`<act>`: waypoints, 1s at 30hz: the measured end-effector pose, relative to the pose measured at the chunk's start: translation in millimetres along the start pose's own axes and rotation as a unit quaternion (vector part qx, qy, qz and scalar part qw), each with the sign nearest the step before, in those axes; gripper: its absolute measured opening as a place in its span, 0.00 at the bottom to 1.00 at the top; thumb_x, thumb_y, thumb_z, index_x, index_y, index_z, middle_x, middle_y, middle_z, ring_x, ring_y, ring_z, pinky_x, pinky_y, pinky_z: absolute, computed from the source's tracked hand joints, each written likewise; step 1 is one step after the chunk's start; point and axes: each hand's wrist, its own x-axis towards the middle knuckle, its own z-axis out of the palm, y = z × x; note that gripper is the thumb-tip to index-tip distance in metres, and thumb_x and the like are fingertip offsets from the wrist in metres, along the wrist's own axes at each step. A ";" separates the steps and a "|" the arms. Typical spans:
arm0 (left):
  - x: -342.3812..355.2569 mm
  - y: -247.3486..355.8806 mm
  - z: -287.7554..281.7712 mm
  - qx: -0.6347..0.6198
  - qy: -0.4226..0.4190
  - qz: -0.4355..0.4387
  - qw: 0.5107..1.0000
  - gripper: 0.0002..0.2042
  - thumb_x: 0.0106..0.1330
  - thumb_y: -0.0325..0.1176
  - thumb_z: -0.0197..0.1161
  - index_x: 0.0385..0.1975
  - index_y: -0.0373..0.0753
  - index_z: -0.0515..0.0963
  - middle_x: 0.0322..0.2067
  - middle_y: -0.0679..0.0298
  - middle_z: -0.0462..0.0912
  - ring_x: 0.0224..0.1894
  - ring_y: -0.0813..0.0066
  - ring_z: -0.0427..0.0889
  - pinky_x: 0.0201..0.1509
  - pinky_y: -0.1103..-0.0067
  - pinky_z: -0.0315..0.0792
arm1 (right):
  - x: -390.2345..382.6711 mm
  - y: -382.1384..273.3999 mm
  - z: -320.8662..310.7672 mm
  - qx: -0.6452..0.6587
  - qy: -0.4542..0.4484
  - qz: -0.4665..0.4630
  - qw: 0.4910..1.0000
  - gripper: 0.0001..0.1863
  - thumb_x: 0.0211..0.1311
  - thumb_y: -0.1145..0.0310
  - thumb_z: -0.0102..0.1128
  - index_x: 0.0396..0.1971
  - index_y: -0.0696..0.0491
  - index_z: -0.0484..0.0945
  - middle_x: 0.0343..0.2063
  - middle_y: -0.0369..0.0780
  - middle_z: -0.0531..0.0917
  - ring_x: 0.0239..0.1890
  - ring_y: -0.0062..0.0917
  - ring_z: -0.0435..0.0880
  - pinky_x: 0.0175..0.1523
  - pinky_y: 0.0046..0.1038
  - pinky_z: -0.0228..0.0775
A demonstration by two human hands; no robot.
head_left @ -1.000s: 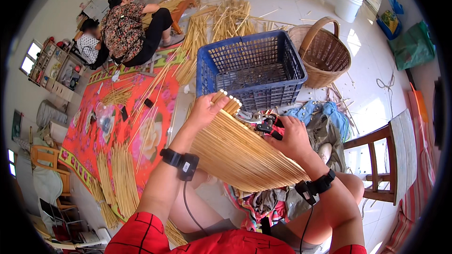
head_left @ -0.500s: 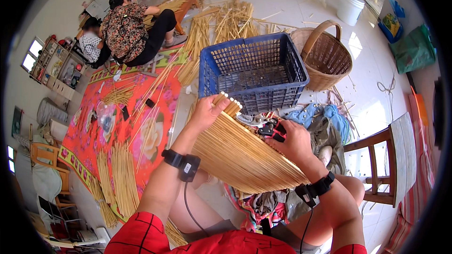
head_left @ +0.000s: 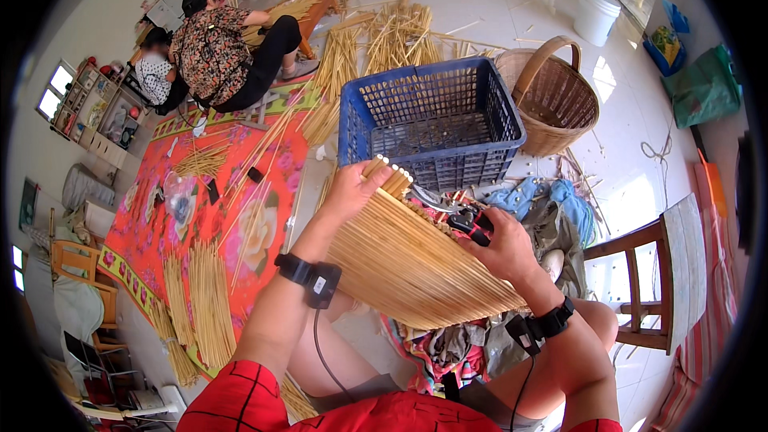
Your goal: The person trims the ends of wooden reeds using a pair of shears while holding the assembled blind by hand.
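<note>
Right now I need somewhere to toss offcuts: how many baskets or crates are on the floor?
2: a blue plastic crate just beyond the hands, and a wicker basket touching its right side. Others may be hidden.

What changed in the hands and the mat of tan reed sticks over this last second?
Very little moved. The left hand still grips the far end of the mat of tan reed sticks, and the right hand still holds the black-and-red cutters at the mat's edge. Only the view shifted slightly. The blue plastic crate and the brown wicker basket stayed put.
</note>
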 end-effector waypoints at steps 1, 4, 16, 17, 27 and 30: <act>0.1 -0.7 -0.8 0.009 -0.005 -0.003 1.000 0.23 0.70 0.53 0.63 0.39 0.33 0.83 0.30 0.66 0.86 0.34 0.84 0.79 0.42 0.80 0.74 | -0.4 2.4 2.5 -0.005 -0.002 -0.003 1.000 0.34 0.50 0.54 0.74 0.55 0.56 0.75 0.39 0.46 0.84 0.44 0.43 0.83 0.50 0.41 0.76; 1.5 -0.6 -2.4 0.025 -0.018 -0.006 1.000 0.23 0.70 0.53 0.63 0.39 0.33 0.83 0.31 0.66 0.86 0.35 0.84 0.80 0.42 0.80 0.74 | -2.0 7.0 11.0 -0.006 -0.013 0.007 1.000 0.35 0.50 0.53 0.74 0.54 0.56 0.75 0.39 0.46 0.84 0.44 0.43 0.83 0.50 0.41 0.76; 0.6 5.5 1.7 0.001 -0.019 -0.005 1.000 0.22 0.71 0.51 0.63 0.42 0.33 0.83 0.34 0.65 0.87 0.37 0.83 0.81 0.44 0.81 0.74 | -1.5 2.1 13.9 -0.016 -0.029 0.020 0.999 0.34 0.49 0.48 0.74 0.48 0.59 0.77 0.39 0.50 0.84 0.45 0.45 0.83 0.52 0.43 0.75; 1.7 2.9 1.4 0.001 -0.022 -0.006 1.000 0.22 0.71 0.51 0.63 0.41 0.33 0.83 0.34 0.65 0.87 0.37 0.83 0.81 0.44 0.81 0.74 | -1.0 1.4 15.9 -0.016 -0.033 0.023 0.999 0.34 0.49 0.47 0.74 0.47 0.59 0.77 0.39 0.50 0.84 0.45 0.45 0.83 0.52 0.43 0.75; 1.1 5.9 5.5 0.008 -0.016 0.003 1.000 0.23 0.70 0.53 0.63 0.40 0.33 0.83 0.32 0.65 0.86 0.35 0.82 0.80 0.43 0.80 0.74 | 2.2 12.0 26.4 0.001 -0.020 0.016 1.000 0.33 0.50 0.45 0.74 0.44 0.60 0.78 0.38 0.52 0.84 0.43 0.45 0.84 0.48 0.42 0.77; 2.2 2.1 4.0 0.022 -0.010 0.003 1.000 0.25 0.70 0.54 0.62 0.40 0.32 0.83 0.31 0.63 0.86 0.35 0.81 0.80 0.42 0.79 0.74 | 4.6 8.5 26.0 -0.011 -0.010 0.009 1.000 0.31 0.50 0.45 0.73 0.40 0.59 0.78 0.32 0.51 0.85 0.38 0.45 0.85 0.45 0.42 0.78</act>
